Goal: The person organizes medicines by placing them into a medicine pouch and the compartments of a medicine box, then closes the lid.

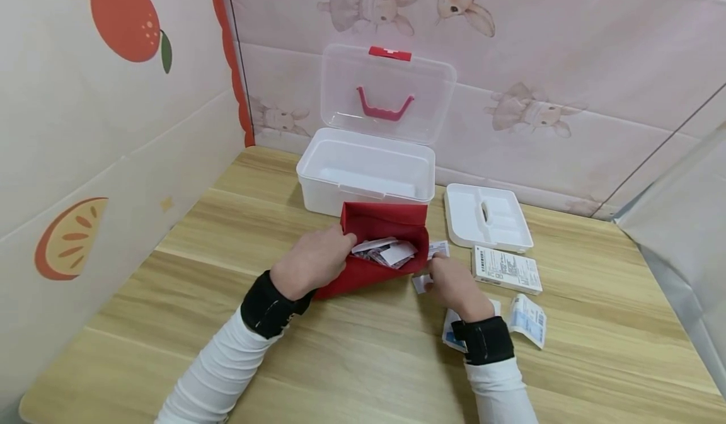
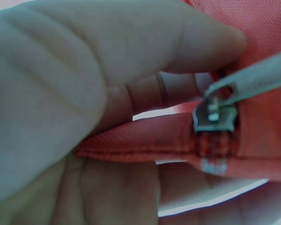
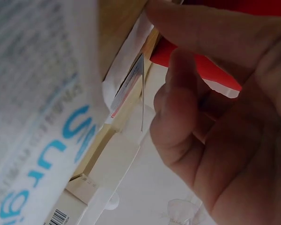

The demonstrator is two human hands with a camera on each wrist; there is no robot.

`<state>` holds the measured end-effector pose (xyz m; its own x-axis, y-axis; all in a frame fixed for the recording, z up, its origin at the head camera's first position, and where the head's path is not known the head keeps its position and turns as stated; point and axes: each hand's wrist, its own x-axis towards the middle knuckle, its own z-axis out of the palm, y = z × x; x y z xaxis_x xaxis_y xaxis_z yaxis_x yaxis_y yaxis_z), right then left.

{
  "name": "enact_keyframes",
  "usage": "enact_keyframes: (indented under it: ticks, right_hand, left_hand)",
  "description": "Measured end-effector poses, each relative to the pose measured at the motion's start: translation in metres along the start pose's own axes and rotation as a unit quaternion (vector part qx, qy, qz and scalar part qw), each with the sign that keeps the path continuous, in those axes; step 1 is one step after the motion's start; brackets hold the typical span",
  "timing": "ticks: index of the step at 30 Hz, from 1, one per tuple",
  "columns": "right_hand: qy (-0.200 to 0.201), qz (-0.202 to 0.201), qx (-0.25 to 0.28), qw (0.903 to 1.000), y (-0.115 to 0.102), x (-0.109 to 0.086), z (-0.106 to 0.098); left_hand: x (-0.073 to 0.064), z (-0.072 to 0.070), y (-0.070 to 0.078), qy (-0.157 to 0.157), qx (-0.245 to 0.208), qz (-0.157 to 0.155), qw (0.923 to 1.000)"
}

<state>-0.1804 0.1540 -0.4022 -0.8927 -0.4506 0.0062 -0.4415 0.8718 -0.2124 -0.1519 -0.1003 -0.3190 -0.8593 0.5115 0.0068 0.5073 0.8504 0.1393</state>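
Observation:
A red zippered pouch [image 1: 363,279] gapes upward on the table, with several small white packets [image 1: 391,252] inside. At its left end the left hand [image 1: 312,261] grips the rim. The left wrist view shows the metal zipper slider [image 2: 215,115] beside the thumb, with the red fabric between thumb and fingers. At the pouch's right end, the right hand [image 1: 455,284] has its fingers curled and pinches the edge; its fingertips are partly hidden. Under and beside that hand lie flat white packets [image 1: 421,283].
Behind the pouch stands a clear plastic box [image 1: 368,191], its lid [image 1: 391,96] raised. To the right are a white divided tray [image 1: 510,222], a white printed carton [image 1: 507,269] and a blue-white packet [image 1: 528,320]. Another packet [image 1: 452,332] lies by the right wrist. Printed cloth walls surround the table.

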Motion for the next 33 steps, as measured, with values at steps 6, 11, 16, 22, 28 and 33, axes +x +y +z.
enact_keyframes:
  ticks: [6,11,16,22,28,33]
  right_hand:
    - [0.008,-0.008,0.004,0.9999,0.0017,0.0004,0.0024]
    - [0.016,-0.006,0.029,0.9994,0.0041,-0.0008,0.0045]
    - [0.024,-0.024,0.039,0.9987,0.0049,-0.002,0.0044]
    - [-0.009,-0.016,0.069,0.9974,0.0039,-0.0049,-0.0007]
    - [-0.019,-0.039,0.074,0.9963,0.0013,-0.0062,-0.0007]
    - [-0.027,-0.026,0.066,0.9971,-0.0018,-0.0063,0.0013]
  left_hand:
    - [0.0008,0.0003,0.0,0.002,-0.001,0.002,1.0]
    - [0.0002,0.0004,0.0002,0.004,0.0,0.003,1.0]
    - [0.0001,0.0003,0.0003,0.003,-0.004,0.002,1.0]
    - [0.0001,-0.0003,0.0,-0.004,-0.005,-0.002,1.0]
    - [0.0008,-0.0001,-0.0005,-0.003,-0.007,-0.005,1.0]
    - [0.0007,0.0002,-0.0007,-0.001,-0.006,-0.004,1.0]
